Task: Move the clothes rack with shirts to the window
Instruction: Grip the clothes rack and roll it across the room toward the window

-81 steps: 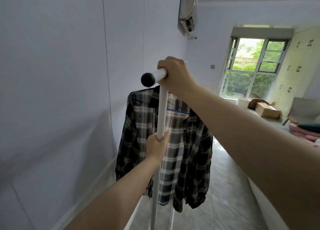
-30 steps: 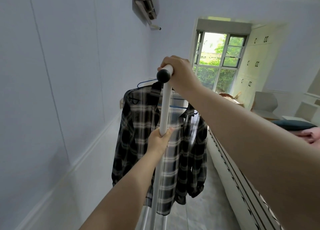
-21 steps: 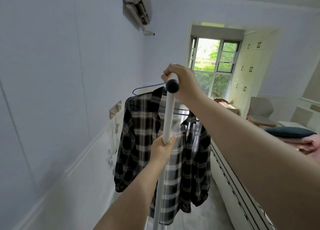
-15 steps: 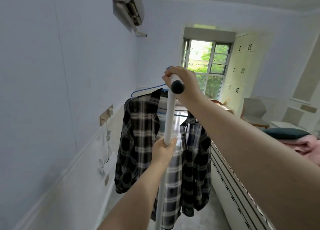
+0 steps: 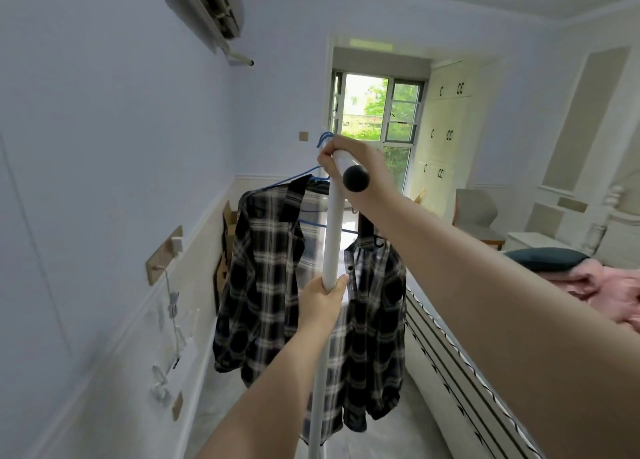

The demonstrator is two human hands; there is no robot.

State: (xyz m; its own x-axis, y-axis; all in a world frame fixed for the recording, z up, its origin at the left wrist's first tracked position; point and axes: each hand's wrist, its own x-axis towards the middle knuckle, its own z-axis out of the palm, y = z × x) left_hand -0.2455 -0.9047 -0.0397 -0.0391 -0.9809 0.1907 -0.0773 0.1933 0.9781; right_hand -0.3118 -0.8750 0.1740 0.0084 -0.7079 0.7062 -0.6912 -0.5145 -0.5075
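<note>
Clothes rack sits dead centre in my view, white upright post with a black ball cap on the end of the top bar, standing in the aisle between the left wall and the bed. Plaid shirts hang from it on blue hangers, draped on the far side of the post, hems clear of the floor as far as I can see.

My right hand is wrapped closed around the top bar just behind the ball cap; my left hand is clamped on the upright post lower down, thumb tip showing on the right of the tube. High-plus-low hold makes sense to me: top hand steers and stops the rack tipping, lower hand takes the push (base and feet are out of frame, so can't tell if it rolls or is lifted).

Window is straight ahead at the far end of the room, still well apart from the rack, so I judge the move mid-way, not done. Aisle is narrow: cable and plugs hang on the left wall, cardboard leans there too, near the shirts. Risk I see is sleeves snagging on those or the rack clipping the bed edge. Cupboards and a chair stand right of the window, so the landing spot looks tight.
</note>
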